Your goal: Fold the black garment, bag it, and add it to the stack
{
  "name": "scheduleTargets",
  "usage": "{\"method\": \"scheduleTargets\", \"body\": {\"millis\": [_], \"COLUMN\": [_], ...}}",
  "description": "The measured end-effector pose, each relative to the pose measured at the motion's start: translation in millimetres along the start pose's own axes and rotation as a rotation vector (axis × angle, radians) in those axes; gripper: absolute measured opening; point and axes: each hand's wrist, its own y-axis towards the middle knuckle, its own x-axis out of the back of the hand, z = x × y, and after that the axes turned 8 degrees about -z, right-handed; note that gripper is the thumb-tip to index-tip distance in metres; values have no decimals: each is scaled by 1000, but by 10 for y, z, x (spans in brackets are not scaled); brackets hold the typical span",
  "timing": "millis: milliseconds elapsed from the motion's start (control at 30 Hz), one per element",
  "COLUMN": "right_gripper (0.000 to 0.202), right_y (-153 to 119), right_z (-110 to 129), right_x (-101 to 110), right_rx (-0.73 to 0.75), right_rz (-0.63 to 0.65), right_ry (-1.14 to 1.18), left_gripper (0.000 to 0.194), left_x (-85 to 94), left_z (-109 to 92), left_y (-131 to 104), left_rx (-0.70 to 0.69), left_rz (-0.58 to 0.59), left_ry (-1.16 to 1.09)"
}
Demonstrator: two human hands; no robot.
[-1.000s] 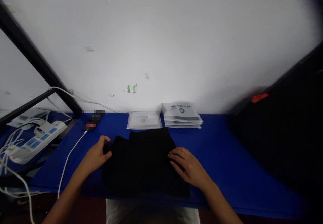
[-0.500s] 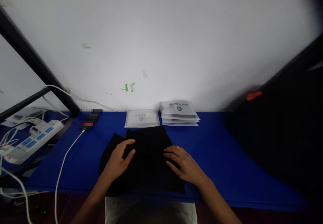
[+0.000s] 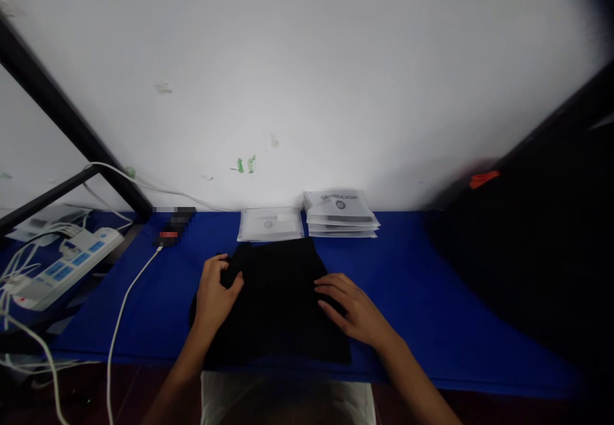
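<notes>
A black cloth garment [image 3: 283,310] lies folded in front of me at the table's near edge; its exact kind is hard to make out in the dark fabric. At its left side, my left hand [image 3: 215,294] has curled fingers at the cloth's far left edge and the thumb on top, with black fabric between them. My right hand [image 3: 352,307] rests on the garment's right edge, fingers stretched out and slightly apart, holding nothing. Just beyond the garment lies a flat translucent pouch [image 3: 271,224]. Right of it sits a stack of printed translucent pouches [image 3: 340,214].
A blue surface [image 3: 398,271] covers the table, which meets a white wall [image 3: 336,92]. Far left is a white power strip [image 3: 70,268] with tangled cables. A white cable [image 3: 127,300] runs to a blurred dark device [image 3: 175,227]. Dark fabric [image 3: 532,252] bulks at right.
My left hand has moved left and slightly away from me, to the garment's left edge. The cloth there has shifted a little. My right hand has hardly moved.
</notes>
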Motion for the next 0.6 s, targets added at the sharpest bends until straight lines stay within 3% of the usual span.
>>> {"method": "scheduleTargets", "body": {"millis": [100, 233, 300, 467, 600], "right_gripper": [21, 21, 21, 26, 60], "right_y": [1, 9, 8, 24, 122], "right_z": [2, -9, -19, 5, 152], "right_x": [13, 3, -3, 7, -55], "right_rx": [-4, -9, -7, 14, 37], "right_rz": [-7, 9, 11, -19, -83], "right_ry": [12, 17, 20, 22, -108], "left_gripper": [11, 29, 41, 27, 25], "left_x": [7, -106, -177, -232, -172], "left_z": [-182, -376, -422, -434, -501], "left_y": [99, 32, -29, -60, -39], "left_rx": [-74, -377, -448, -528, -555], "left_rz": [0, 451, 564, 469, 332], "left_ry": [-120, -74, 22, 75, -71]}}
